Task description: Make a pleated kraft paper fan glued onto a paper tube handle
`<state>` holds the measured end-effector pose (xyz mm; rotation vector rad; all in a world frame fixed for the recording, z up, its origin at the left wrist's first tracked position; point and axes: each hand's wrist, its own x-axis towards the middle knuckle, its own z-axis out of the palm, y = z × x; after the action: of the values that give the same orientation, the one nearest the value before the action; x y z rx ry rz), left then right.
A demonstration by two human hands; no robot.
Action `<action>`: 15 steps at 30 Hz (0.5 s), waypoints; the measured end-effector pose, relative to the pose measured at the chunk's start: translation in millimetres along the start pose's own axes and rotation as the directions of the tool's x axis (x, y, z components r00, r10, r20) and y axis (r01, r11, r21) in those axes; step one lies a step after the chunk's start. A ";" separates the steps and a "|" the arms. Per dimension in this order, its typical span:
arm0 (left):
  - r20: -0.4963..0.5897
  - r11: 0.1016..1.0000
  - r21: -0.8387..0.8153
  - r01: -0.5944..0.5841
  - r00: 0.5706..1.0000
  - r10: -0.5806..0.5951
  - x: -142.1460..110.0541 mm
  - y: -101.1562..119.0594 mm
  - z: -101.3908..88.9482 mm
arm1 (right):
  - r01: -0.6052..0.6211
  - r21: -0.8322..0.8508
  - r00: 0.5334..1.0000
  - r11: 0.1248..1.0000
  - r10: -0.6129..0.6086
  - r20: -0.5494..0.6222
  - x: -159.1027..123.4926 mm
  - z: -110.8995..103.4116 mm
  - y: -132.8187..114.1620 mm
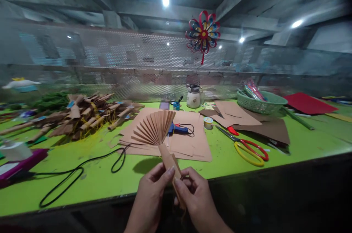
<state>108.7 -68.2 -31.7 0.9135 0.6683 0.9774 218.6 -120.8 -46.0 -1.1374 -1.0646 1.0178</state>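
Observation:
A brown pleated paper fan (pixel 155 129) is spread open above the front edge of the green table (pixel 90 179). My left hand (pixel 152 192) and my right hand (pixel 194 192) both pinch its folded handle from either side, fingers closed on it. A thin string seems to hang by my right fingers. Behind the fan lie flat brown paper sheets (pixel 189 141) with a blue glue gun (pixel 177 129) on them.
A heap of folded brown fans (pixel 82 115) lies at the left. Scissors with red and yellow handles (pixel 247 146), a green basket (pixel 260 101), a white jar (pixel 194 97), a tape roll (pixel 208 123), red paper (pixel 309 102) and a black cord (pixel 79 168) are on the table. A paper pinwheel (pixel 203 35) hangs on the mesh.

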 end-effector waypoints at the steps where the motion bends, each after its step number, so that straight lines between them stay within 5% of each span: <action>1: -0.013 1.000 0.010 0.002 1.000 -0.002 1.7 1.4 0.9 | 0.005 -0.019 1.000 1.000 -0.005 -0.013 0.8 -0.2 -2.8; 9: -0.128 0.998 -0.046 0.036 0.991 -0.042 23.0 28.0 5.8 | 0.117 -0.171 0.993 0.978 -0.117 0.011 17.9 -20.5 -20.5; 12: -0.223 0.996 -0.048 -0.076 0.973 0.063 41.5 52.5 -1.8 | 0.213 -0.389 0.974 0.896 -0.229 0.006 39.9 -45.2 -28.3; 15: -0.149 0.987 -0.028 -0.156 0.977 0.150 63.1 82.0 -8.6 | 0.259 -0.573 0.955 0.778 -0.294 0.033 77.9 -66.9 -38.2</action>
<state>95.4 13.1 31.5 0.8732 0.7074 1.2004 302.0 -62.3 -5.7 -1.4210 -1.4990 0.4216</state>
